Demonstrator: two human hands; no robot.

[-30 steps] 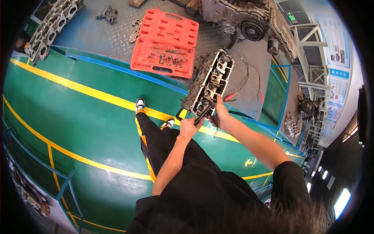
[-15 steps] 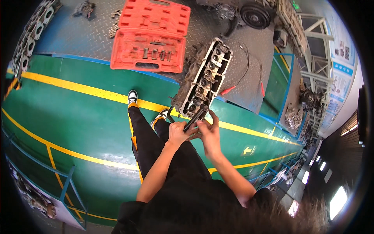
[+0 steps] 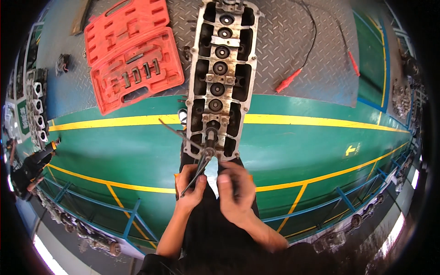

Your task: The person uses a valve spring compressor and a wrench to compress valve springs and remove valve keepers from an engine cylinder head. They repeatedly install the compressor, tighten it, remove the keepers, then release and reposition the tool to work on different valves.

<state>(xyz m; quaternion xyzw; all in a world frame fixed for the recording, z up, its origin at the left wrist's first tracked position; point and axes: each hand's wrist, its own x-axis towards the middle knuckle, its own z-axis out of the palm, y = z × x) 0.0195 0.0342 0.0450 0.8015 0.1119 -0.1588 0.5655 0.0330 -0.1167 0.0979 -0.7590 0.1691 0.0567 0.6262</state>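
Observation:
A long metal cylinder head [image 3: 223, 79] reaches toward me, its row of round valve spring seats facing up. A dark metal valve spring compressor [image 3: 210, 142] stands over the nearest valve, with a thin bar slanting back toward me. My left hand [image 3: 191, 185] is closed round the near end of this tool, thumb on top. To the right and apart from the tool is my right hand [image 3: 237, 190]. Motion smears its curled fingers, so their grip cannot be made out. The tool's lower end is partly hidden inside the head.
An open red tool case [image 3: 137, 68] with several metal cylinders lies on the patterned steel tabletop [image 3: 270, 50], left of the head. Red-handled leads [image 3: 288, 80] lie at right. A second cylinder head [image 3: 37, 107] is far left. Blue railings [image 3: 133, 217] border the green floor.
My view has turned and come closer, so the cylinder head now points straight at me. The right hand has come off the tool to the right; the left hand stays on it.

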